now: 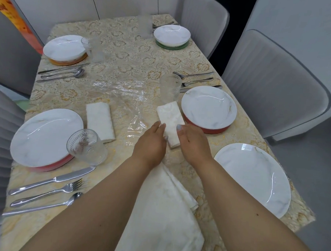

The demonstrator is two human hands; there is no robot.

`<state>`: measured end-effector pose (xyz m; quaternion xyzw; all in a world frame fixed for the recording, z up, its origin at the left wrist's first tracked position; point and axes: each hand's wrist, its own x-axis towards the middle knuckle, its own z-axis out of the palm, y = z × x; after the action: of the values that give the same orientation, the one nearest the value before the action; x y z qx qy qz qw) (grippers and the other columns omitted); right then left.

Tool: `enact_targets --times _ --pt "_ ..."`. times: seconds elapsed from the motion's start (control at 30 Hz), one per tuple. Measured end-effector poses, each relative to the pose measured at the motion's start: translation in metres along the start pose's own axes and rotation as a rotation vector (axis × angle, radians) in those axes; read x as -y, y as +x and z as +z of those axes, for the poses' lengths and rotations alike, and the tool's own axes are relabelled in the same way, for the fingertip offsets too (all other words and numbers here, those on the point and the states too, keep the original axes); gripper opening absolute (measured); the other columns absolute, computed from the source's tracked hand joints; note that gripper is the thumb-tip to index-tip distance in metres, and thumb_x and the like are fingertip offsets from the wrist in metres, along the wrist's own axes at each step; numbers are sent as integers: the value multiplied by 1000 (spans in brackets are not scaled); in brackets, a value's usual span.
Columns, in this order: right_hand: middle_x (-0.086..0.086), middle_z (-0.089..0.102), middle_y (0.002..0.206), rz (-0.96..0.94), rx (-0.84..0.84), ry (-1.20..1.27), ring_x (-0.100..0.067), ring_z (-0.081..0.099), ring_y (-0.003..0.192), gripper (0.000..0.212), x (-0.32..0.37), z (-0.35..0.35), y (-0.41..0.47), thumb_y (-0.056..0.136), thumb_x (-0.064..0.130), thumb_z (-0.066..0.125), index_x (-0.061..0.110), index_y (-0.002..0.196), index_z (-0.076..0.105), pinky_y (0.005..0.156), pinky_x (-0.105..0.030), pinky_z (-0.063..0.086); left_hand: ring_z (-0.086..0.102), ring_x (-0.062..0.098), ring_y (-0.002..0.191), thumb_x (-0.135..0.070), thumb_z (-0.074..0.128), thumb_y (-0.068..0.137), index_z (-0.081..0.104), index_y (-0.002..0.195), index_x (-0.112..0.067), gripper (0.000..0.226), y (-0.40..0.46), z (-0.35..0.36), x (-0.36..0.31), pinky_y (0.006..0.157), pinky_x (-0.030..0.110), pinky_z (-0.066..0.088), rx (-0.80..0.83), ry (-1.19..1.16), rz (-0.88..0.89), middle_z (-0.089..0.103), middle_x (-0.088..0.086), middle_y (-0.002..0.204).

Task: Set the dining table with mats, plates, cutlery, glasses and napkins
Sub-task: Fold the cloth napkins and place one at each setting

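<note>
A folded white napkin lies on the table just left of the near-right plate, which sits on a red mat. My left hand and my right hand flank the napkin's near end, fingers straight and touching its edges. A glass stands beyond the napkin. Another folded napkin lies beside the near-left plate, with a glass in front of it. Unfolded white napkins lie under my forearms.
A bare plate sits at the near right corner. A knife, fork and spoon lie near left. Far settings have plates on an orange mat and a green mat. Clear plastic wrap lies mid-table. Grey chairs surround the table.
</note>
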<state>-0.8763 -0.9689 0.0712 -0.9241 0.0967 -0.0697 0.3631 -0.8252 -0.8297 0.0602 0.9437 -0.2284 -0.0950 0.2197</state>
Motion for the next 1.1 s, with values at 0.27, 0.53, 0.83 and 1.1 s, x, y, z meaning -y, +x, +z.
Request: enact_targets --times 0.27,0.53,0.83,1.1 --pt "4 65 87 172 437 -45 -14 60 82 16 23 19 -40 84 37 66 22 87 65 73 -31 45 52 27 111 -38 56 91 59 119 -15 37 -68 -16 25 88 37 46 48 106 -250 56 7 116" --pt "7 57 89 124 441 -141 -14 55 86 28 32 16 -83 75 38 75 23 94 60 72 -29 43 48 26 113 -52 70 77 52 119 -16 58 -134 -23 34 90 36 45 48 73 -359 49 5 117" --pt "7 54 82 -5 549 -254 -13 52 81 6 26 42 -113 79 19 70 15 82 69 66 -24 37 47 19 83 -29 70 83 44 65 -25 31 -158 -20 53 62 30 28 156 -52 -213 45 -7 76" --pt "10 51 66 67 453 90 -7 46 61 18 60 8 -106 80 6 62 17 68 55 58 -22 38 46 17 68 -20 67 87 50 66 -18 27 -160 -54 44 61 29 34 -26 -238 -114 50 -4 68"
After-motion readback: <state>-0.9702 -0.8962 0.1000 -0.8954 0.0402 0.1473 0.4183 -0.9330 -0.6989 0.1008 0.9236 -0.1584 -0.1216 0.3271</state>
